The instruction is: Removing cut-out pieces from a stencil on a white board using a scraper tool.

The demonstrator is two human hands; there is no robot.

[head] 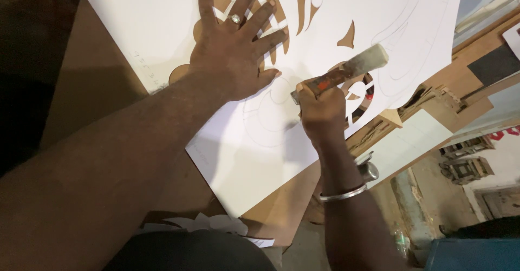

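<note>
Paper stencil sheet (260,157) is lying white on the brown board (97,97), its cut-out shapes running away from me toward the far edge. Nearest to me, I am watching my right hand (320,111) clenching around a cutting tool (346,71); its long axis is pointing up and to the right, with the working end hidden under the fist, on the sheet. Farther out and to the left, my left hand (235,59) is lying flat, fingers spread, gripping nothing, pressing the sheet just beside the tool.
</note>
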